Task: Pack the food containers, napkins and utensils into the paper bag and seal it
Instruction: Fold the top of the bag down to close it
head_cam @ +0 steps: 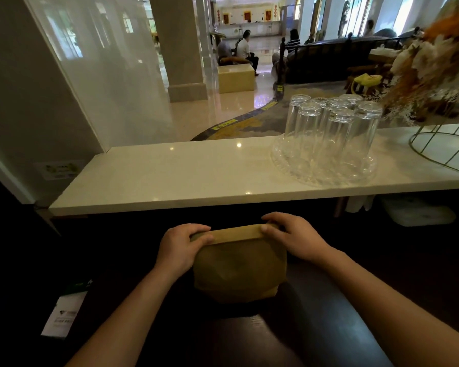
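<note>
Both hands grip the folded top edge of the brown paper bag (239, 263).
Left hand (179, 247) and right hand (294, 238) fingers pinch its fold; dark worktop (382, 263) around it lies open.

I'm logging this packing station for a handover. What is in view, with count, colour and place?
Brown paper bag: one, brown, top folded over, on the dark lower counter.
Clear drinking glasses: about seven, upside down on the tray.
Round clear glass tray: one, white upper counter, right.
Gold wire stand: one, far right.
White printed card: one, lower left.
Left hand: grips the fold's left end.
Right hand: grips its right end.
</note>
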### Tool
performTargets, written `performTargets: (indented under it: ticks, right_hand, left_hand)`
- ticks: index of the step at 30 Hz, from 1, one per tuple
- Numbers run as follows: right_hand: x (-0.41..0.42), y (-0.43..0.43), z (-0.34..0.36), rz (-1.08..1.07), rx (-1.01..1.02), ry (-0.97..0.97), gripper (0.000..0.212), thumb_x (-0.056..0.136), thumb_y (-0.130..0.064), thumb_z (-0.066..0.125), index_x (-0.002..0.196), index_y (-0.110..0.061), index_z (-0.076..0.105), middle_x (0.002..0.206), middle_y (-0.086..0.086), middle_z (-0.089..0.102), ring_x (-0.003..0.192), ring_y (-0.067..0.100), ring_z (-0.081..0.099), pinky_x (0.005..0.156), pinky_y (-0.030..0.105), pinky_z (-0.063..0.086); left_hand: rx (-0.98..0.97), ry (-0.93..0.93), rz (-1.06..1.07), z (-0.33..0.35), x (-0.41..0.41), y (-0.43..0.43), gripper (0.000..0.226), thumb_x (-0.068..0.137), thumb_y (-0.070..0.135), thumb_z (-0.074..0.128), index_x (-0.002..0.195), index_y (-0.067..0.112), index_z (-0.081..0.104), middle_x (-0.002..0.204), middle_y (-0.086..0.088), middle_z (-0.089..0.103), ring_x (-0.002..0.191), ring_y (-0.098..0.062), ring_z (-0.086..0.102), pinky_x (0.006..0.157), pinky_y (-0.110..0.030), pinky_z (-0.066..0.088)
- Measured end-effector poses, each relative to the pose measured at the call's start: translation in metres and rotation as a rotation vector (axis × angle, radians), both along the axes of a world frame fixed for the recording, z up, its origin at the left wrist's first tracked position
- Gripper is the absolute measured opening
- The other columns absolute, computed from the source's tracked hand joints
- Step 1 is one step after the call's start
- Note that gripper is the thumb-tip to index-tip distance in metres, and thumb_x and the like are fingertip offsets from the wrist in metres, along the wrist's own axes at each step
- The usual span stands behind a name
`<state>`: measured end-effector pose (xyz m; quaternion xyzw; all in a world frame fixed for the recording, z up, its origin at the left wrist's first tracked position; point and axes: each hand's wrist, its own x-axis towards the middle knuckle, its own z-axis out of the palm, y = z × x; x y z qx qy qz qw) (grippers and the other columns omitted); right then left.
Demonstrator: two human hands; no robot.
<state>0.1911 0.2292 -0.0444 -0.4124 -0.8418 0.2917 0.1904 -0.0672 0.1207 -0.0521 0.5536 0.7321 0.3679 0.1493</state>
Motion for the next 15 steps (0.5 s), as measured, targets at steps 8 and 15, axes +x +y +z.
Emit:
performTargets:
  ticks: [8,15]
  right_hand:
    - [-0.001,0.002,-0.003,-0.027,0.197,-0.028,0.016,0.089,-0.033,0.064,0.096,-0.021,0.073,0.091,-0.006,0.073,0.086,0.013,0.065,0.075,0.036,0.052]
    - [0.001,0.000,-0.007,-0.056,0.289,-0.068,0.019,0.090,-0.036,0.061,0.098,-0.024,0.073,0.094,-0.005,0.074,0.089,0.015,0.066,0.074,0.033,0.052]
  left_hand:
    - [-0.003,0.534,-0.116,0.007,0.016,0.003,0.013,0.092,0.026,0.063,0.103,0.026,0.071,0.095,0.008,0.067,0.093,-0.015,0.057,0.085,-0.032,0.042]
    - [-0.087,0.535,-0.148,0.018,0.039,0.012,0.032,0.088,0.038,0.055,0.119,0.033,0.063,0.108,0.012,0.064,0.103,-0.012,0.055,0.094,-0.032,0.038]
